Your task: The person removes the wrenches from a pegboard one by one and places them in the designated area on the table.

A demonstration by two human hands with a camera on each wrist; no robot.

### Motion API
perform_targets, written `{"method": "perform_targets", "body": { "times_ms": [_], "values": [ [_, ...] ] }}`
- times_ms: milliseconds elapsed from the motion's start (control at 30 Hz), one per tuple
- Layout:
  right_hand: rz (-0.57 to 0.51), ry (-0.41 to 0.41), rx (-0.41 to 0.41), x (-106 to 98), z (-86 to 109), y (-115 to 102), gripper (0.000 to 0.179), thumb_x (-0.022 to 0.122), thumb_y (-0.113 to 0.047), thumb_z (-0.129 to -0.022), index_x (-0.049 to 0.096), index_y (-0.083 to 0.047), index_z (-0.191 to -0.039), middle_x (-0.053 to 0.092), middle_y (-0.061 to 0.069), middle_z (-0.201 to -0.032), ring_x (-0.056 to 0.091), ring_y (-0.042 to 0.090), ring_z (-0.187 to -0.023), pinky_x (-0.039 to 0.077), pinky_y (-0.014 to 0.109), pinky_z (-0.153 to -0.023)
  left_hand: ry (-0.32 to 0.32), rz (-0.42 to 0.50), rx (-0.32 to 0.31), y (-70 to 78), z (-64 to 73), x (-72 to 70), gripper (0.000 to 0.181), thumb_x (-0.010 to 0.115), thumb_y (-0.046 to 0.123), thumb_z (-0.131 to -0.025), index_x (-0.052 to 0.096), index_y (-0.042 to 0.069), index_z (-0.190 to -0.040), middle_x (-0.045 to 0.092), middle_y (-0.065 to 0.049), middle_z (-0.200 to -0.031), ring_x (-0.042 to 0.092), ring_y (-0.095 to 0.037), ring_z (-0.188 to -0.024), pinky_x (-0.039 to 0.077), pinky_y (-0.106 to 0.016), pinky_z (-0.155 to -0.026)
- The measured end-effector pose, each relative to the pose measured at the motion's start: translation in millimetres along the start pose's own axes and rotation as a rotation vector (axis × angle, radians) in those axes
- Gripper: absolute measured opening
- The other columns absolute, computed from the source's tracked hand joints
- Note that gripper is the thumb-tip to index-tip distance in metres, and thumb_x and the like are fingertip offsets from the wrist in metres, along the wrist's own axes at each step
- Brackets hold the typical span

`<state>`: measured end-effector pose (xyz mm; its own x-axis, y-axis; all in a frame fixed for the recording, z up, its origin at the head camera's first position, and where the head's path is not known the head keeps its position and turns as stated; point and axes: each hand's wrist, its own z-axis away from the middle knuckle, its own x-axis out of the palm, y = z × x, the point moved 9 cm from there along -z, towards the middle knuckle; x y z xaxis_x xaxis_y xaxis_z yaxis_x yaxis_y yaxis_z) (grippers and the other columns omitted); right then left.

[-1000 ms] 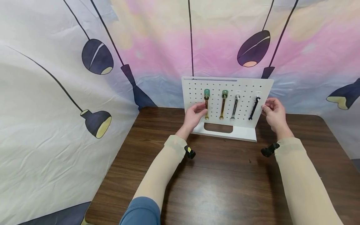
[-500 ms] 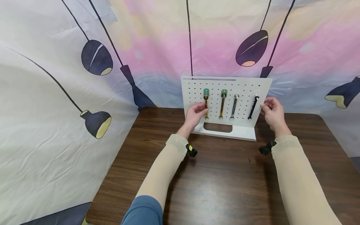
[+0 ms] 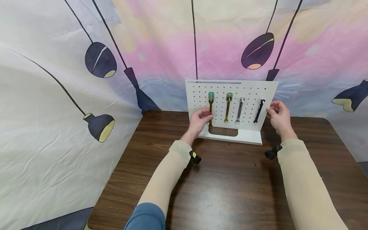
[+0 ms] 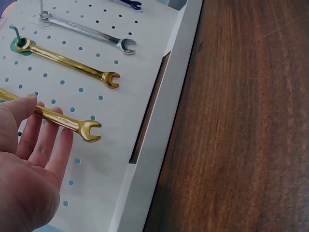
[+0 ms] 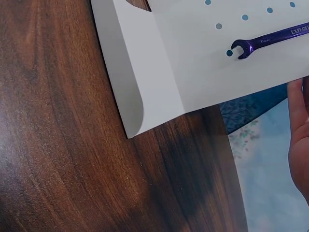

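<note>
My left hand [image 3: 198,123] pinches the leftmost gold wrench [image 4: 67,122] between thumb and fingers; its open jaw end points down past them. In the head view this wrench's upper end is at a green hook [image 3: 211,95] on the upright white pegboard [image 3: 219,110]. Beside it hang a second gold wrench [image 3: 227,110], a silver wrench [image 3: 240,110] and a dark purple wrench [image 5: 270,39]. My right hand [image 3: 280,118] grips the pegboard's right edge, thumb in front, other fingers mostly hidden behind.
The pegboard's flat foot, with a long cutout [image 3: 223,131], stands on the brown wooden table [image 3: 227,179]. A printed cloth [image 3: 161,44] hangs close behind it. Each wrist carries a small black camera [image 3: 196,157].
My left hand has lowered slightly, and the leftmost gold wrench has shifted down with it. The right hand stays at the pegboard's edge.
</note>
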<state>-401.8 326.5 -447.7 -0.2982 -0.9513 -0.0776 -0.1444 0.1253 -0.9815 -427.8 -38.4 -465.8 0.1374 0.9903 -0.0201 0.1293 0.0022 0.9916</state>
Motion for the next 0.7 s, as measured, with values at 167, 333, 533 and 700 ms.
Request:
{"method": "perform_targets", "body": {
  "times_ms": [167,333,533,700],
  "values": [
    [-0.001,0.018,0.001,-1,1.2,0,0.021,0.058,-0.001,-0.108,0.061,-0.021,-0.108,0.062,-0.011,-0.096,0.060,0.003,-0.092,0.056,0.011,-0.083,-0.040,0.053,-0.005,-1.0,6.2,4.1,0.032,0.074,0.000,-0.100,0.069,-0.003,-0.132,0.073,-0.012,-0.115,0.073,-0.014,-0.098,0.063,-0.036,-0.093],
    [0.012,0.019,-0.010,1,1.0,-1,0.018,0.059,-0.002,-0.108,0.061,-0.020,-0.110,0.062,-0.010,-0.096,0.060,0.003,-0.092,0.056,0.011,-0.084,-0.040,0.072,-0.012,-0.4,11.9,3.2,0.033,0.073,0.001,-0.101,0.068,-0.002,-0.134,0.073,-0.015,-0.118,0.074,-0.015,-0.098,0.063,-0.037,-0.094],
    [0.044,0.052,-0.031,0,4.6,-4,0.024,0.059,-0.002,-0.109,0.060,-0.025,-0.104,0.061,-0.009,-0.094,0.060,0.003,-0.090,0.056,0.013,-0.080,-0.041,0.085,-0.013,0.9,14.7,4.2,0.032,0.074,0.001,-0.101,0.069,-0.002,-0.132,0.076,-0.014,-0.113,0.074,-0.014,-0.095,0.063,-0.036,-0.092],
    [0.053,0.062,-0.022,0,5.7,-3,0.020,0.060,-0.003,-0.109,0.060,-0.022,-0.105,0.060,-0.007,-0.095,0.059,0.004,-0.091,0.057,0.015,-0.082,-0.027,0.086,-0.020,3.5,20.1,1.7,0.031,0.074,0.000,-0.100,0.070,-0.002,-0.131,0.077,-0.012,-0.108,0.075,-0.012,-0.089,0.064,-0.035,-0.088]
  ]
}}
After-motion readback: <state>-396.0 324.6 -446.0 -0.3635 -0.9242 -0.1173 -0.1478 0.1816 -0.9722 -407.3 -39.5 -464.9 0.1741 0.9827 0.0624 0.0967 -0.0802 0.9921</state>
